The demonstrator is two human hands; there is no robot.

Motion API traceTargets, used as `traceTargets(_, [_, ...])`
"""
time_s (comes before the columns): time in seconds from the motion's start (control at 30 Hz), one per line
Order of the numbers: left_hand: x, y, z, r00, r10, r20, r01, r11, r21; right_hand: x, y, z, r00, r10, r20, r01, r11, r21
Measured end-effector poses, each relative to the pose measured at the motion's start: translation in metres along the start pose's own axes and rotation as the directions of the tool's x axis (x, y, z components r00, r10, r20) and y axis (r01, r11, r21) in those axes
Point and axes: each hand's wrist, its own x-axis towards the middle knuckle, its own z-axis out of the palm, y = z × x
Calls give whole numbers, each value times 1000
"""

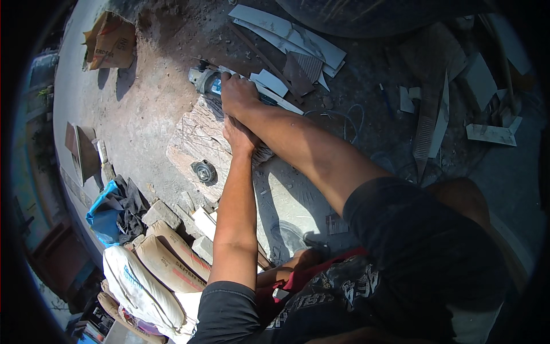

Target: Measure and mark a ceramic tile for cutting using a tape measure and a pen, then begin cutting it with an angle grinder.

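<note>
My right hand (239, 92) is closed around the body of an angle grinder (201, 79), whose metal head points left. A pale strip of tile (282, 102) runs past the far side of that hand. Just nearer to me, my left hand (238, 136) is partly covered by the right wrist and forearm. Its fingers are hidden, so what it holds cannot be made out. Both hands are over a worn, scored stone block (192, 133). On the block's near part lies a round dark object (203, 172) with a ring-shaped centre.
Long tile offcuts (289, 37) lie beyond my hands, with broken pieces (481, 83) at the right. A looped thin cord (355, 123) lies on the ground. Cement bags (177, 258), a white sack (140, 289) and a blue bag (104, 215) are at lower left; a paper bag (114, 46) stands far left.
</note>
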Motion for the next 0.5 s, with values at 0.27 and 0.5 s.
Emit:
traceTargets(0.27, [-1, -3, 4, 1000, -17, -20, 17, 1000, 14, 3, -2, 2, 1000, 18, 17, -18, 1000, -26])
traceTargets(0.5, [-1, 0, 0, 1000, -14, 6, 14, 999, 42, 4, -2, 4, 1000, 22, 4, -22, 1000, -16])
